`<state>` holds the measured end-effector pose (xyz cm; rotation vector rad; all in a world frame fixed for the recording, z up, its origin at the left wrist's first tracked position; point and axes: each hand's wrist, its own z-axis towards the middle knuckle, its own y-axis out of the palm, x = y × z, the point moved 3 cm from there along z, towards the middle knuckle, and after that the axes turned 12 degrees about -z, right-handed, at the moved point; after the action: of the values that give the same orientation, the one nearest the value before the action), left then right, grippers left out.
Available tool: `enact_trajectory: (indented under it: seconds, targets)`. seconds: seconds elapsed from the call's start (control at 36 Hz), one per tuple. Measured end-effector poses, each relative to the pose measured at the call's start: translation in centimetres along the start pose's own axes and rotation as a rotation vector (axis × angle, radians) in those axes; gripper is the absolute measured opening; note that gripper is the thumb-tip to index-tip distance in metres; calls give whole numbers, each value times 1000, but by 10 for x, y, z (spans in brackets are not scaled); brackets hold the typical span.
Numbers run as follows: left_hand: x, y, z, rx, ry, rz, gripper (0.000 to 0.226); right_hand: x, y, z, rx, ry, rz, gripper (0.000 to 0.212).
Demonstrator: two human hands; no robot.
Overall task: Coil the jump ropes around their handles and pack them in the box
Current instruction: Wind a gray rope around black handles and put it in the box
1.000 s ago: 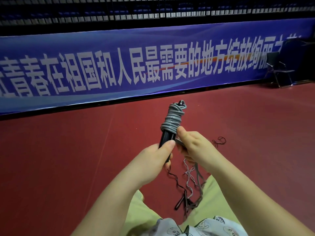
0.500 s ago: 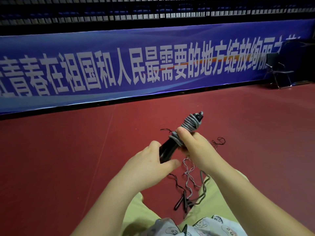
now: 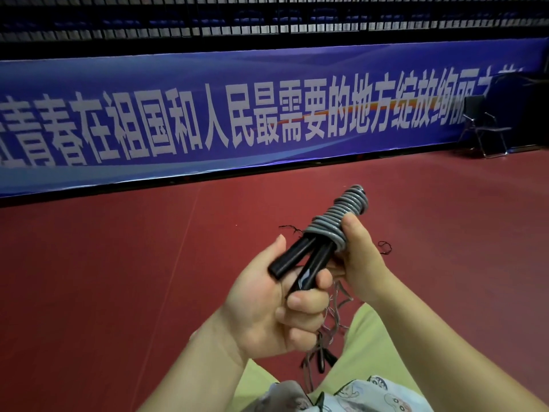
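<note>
Coiled rope: a grey jump rope (image 3: 341, 217) wound in tight turns round the far ends of two black handles (image 3: 300, 263), held up in front of the person, above the red floor (image 3: 118, 278).
Left hand (image 3: 276, 307): its grip is curled round the near ends of the handles, thumb lying along the left one.
Right hand (image 3: 361, 263): its grip closes on the lower turns of the coil, thumb pressed on the rope's right side.
Handles: they splay apart at the near end and meet under the coil; rigid and smooth with a glossy sheen, so probably a little slippery.
Rope feel: likely light and springy; the turns look ready to loosen if the thumb lets go, so the free end needs tucking or pinning.
Where to hold: best taken across the coil itself, fingers pinning the last turn, with the handle ends squeezed together.
Other ropes (image 3: 323, 346): a loose tangle of thin cords and dark handles on the floor between the person's knees, below the hands; soft and apt to snag.
Box: not in view.
Surroundings: a blue banner (image 3: 237, 114) along the far wall, a folding chair (image 3: 484, 126) at far right.
</note>
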<state>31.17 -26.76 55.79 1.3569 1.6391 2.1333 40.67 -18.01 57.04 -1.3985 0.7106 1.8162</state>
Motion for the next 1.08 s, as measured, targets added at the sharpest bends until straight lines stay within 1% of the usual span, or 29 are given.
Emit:
enact_trajectory:
  seconds: [0.06,0.17,0.22,0.28,0.33,0.44,0.5,0.56,0.58,0.61,0.67,0.69,0.72,0.75,0.81,0.83,0.89,0.92,0.97,1.03,1.08]
  targets:
    - [8,1,-2,124,61,63,70,1,0,1,16,37,-53,45]
    - [16,-1,-3,432,230,274,69,8,5,5,82,98,-137,54]
    - [19,-6,-4,575,312,469,68,14,8,7,76,124,-199,61]
    - [22,-9,-7,733,378,743,65,21,11,11,56,169,-269,68]
    - [23,-11,-9,832,379,952,61,31,9,12,52,192,-311,71]
    - [27,-13,-13,950,351,1261,65,43,7,11,53,197,-302,69]
    - [29,-10,-16,1023,351,1448,69,46,-1,4,39,86,-265,55]
    - [30,-4,-18,1068,330,1583,66,59,-26,23,172,74,-263,36]
    - [31,-2,-18,1088,319,1628,62,63,-30,28,178,67,-244,36]
    - [31,1,-18,1108,318,1669,56,58,-29,23,147,55,-229,40]
    - [30,7,-18,1136,358,1762,47,39,-8,1,-22,103,-153,58]
    - [30,9,-18,1140,390,1808,44,34,0,3,-101,180,-112,65]
    - [29,13,-18,1134,424,1850,42,26,6,5,-122,278,-88,70]
    - [29,15,-19,1126,456,1891,41,19,7,6,-125,321,-98,74]
    - [30,18,-20,1118,501,1977,41,11,4,8,-102,350,-144,80]
    - [31,20,-20,1123,513,2016,42,8,4,7,-93,352,-178,77]
    - [32,21,-19,1127,539,2050,43,7,5,8,-116,295,-196,65]
    - [32,20,-19,1119,539,2029,41,7,5,5,-129,255,-175,60]
    - [33,16,-19,1062,492,1900,37,7,4,1,-102,199,-148,53]
    - [31,9,-19,938,395,1653,37,7,3,-1,-81,133,-107,45]
    - [29,4,-18,751,327,1278,47,4,5,-3,-78,74,-62,45]
